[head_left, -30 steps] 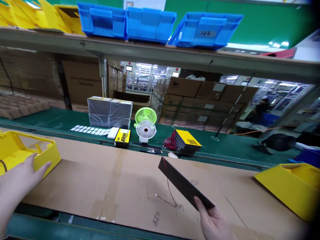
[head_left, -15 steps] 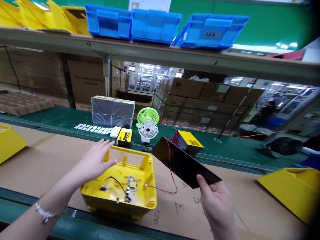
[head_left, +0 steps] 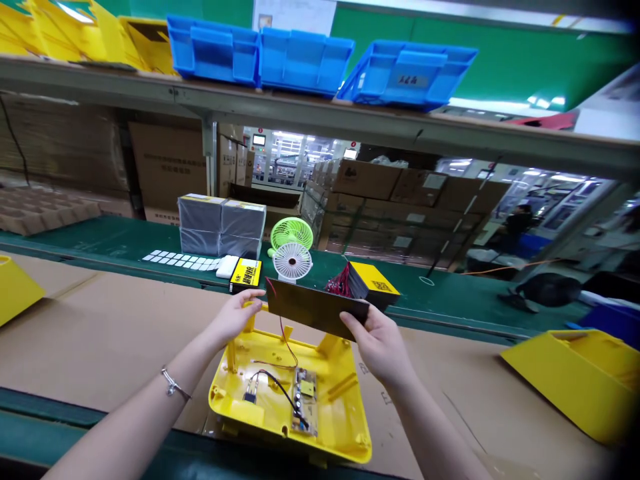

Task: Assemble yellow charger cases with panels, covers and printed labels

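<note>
A black rectangular panel (head_left: 310, 308) with a thin red and black wire is held by its right end in my right hand (head_left: 383, 343), thumb on the near face. It hangs above the far wall of an open yellow plastic housing (head_left: 345, 407). My left hand (head_left: 235, 323) is closed at the housing's far left corner, fingertips close to the panel's left edge. Inside the housing sit a circuit board (head_left: 305, 400) and a small black socket (head_left: 250, 397), joined by dark wires. The panel's wire (head_left: 290, 350) drops into the housing.
Behind stand a stack of panels with red wires (head_left: 373, 283), a white fan (head_left: 293, 261), a green fan (head_left: 295, 233), a yellow-black box (head_left: 247, 273) and grey wrapped blocks (head_left: 220, 227). Another yellow housing (head_left: 575, 380) lies right. Blue bins (head_left: 305, 63) line the shelf overhead.
My right hand has brought the panel left over the housing and turned it more level. The housing has shifted right and nearer. My left hand, open before, has moved right and closed at its corner.
</note>
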Demonstrator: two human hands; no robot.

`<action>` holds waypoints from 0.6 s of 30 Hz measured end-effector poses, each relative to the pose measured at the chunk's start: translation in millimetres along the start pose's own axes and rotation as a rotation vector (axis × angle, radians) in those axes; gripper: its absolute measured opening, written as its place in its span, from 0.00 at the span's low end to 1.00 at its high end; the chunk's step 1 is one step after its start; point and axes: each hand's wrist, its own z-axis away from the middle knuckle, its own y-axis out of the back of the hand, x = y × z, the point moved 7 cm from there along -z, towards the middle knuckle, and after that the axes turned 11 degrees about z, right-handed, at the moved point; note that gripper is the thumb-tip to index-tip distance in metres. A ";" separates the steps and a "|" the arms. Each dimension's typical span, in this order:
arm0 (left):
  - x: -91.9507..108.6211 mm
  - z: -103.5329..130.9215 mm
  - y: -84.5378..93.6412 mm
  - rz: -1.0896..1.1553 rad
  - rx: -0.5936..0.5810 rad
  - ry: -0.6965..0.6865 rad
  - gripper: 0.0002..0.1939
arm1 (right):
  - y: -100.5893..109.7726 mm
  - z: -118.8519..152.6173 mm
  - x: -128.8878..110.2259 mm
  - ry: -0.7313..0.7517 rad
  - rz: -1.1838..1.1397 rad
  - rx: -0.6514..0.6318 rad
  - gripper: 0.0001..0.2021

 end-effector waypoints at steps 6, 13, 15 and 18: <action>1.8 8.9 -9.2 0.040 0.062 -0.146 0.21 | -20.1 -12.8 -17.8 0.125 0.090 -0.054 0.12; 16.1 21.4 -12.6 -0.108 0.013 -0.214 0.12 | -9.9 -24.0 14.8 -0.011 0.433 -0.287 0.08; 20.0 24.9 -13.7 -0.179 0.006 -0.223 0.08 | -6.4 -21.9 22.0 -0.040 0.477 -0.307 0.07; 23.4 28.3 -17.9 -0.259 0.012 -0.244 0.08 | -2.9 -17.7 9.4 0.025 0.608 -0.176 0.25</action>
